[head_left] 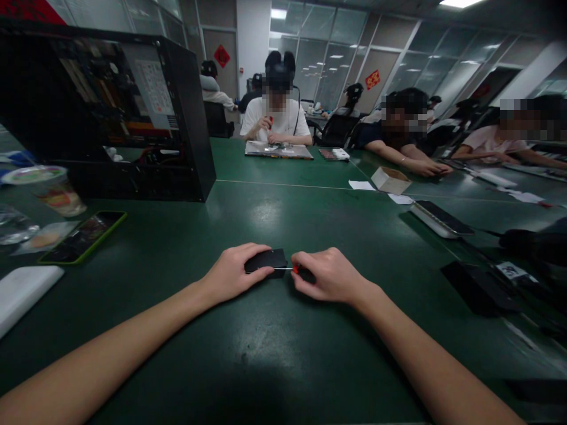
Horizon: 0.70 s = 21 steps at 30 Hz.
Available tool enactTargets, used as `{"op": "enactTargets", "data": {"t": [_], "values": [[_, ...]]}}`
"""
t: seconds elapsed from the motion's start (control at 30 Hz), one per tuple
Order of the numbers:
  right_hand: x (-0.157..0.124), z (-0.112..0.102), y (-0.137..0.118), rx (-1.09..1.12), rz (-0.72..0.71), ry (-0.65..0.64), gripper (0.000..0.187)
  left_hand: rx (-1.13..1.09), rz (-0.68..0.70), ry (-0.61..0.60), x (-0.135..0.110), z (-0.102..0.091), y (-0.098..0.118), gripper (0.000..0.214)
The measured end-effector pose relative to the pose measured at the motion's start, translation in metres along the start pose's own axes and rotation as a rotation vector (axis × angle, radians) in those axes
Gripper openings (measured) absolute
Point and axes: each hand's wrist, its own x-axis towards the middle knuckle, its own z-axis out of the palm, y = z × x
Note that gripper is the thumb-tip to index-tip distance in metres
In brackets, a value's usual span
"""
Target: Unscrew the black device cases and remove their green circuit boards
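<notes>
Head view: left grip (235, 270) clamps black box (277, 258); right grip (326, 274), right of box, pinches screwdriver (295, 269). Looks like tool work; next needs steady bracing.

Black box (276, 257), probable screwdriver (295, 269) alongside

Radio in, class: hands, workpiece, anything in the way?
Left hand gripping black box. Right hand holding screwdriver, pointing left at the box. Computer case, smartphone off left, apart from hands.
</notes>
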Motion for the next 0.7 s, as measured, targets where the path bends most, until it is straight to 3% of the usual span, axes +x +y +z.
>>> {"op": "enactTargets", "data": {"t": [0.7], "values": [[-0.002,-0.011,0.004,0.013,0.006,-0.054,0.014,-0.015,-0.02,0.051,-0.002,0.004,-0.004,0.045]]}}
